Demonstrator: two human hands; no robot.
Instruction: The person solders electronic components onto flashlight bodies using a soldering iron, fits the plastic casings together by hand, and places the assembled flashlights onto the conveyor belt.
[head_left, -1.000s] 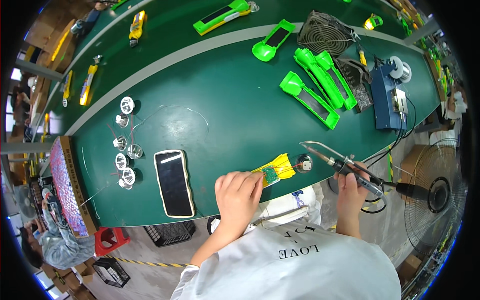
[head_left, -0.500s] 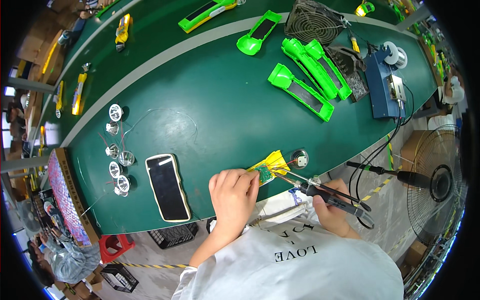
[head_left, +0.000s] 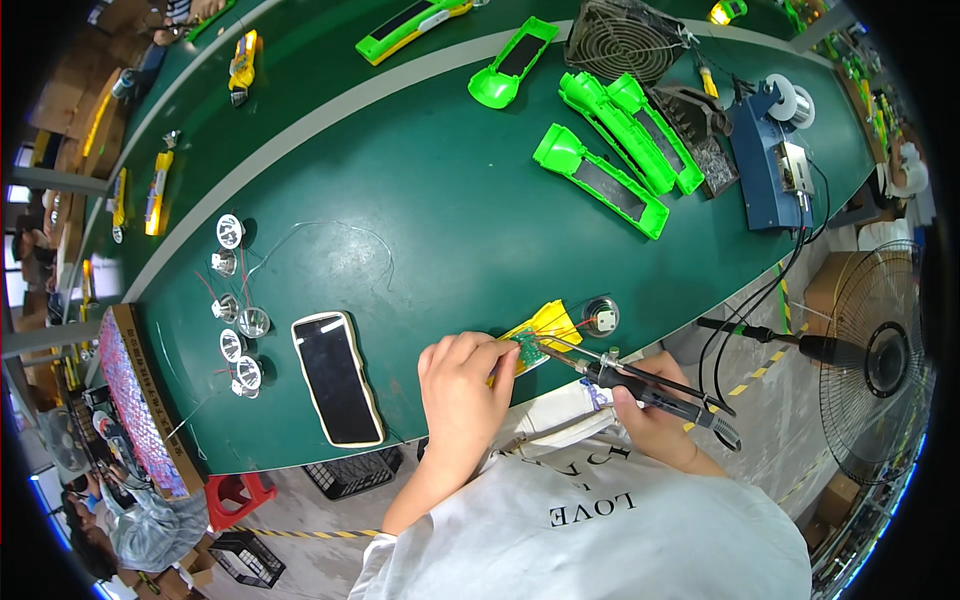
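Circuit board [head_left: 531,351], soldering iron [head_left: 612,377] in right hand [head_left: 652,420]

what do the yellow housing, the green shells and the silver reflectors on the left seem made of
Yellow housing: probably plastic, satin, with even colour and moulded-looking edges.
Green shells: likely glossy plastic, given bright highlights and thin shaped walls.
Silver reflectors: mirror-bright; metal or metal-coated plastic, can't tell.

The green table [head_left: 430,220] bears reflector cups [head_left: 230,231] and a pale-cased smartphone [head_left: 338,385] toward the left, a yellow flashlight housing [head_left: 553,320] near its edge, and, far right, green flashlight housings [head_left: 603,186], a dark fan [head_left: 624,46] and a blue soldering station [head_left: 757,168]
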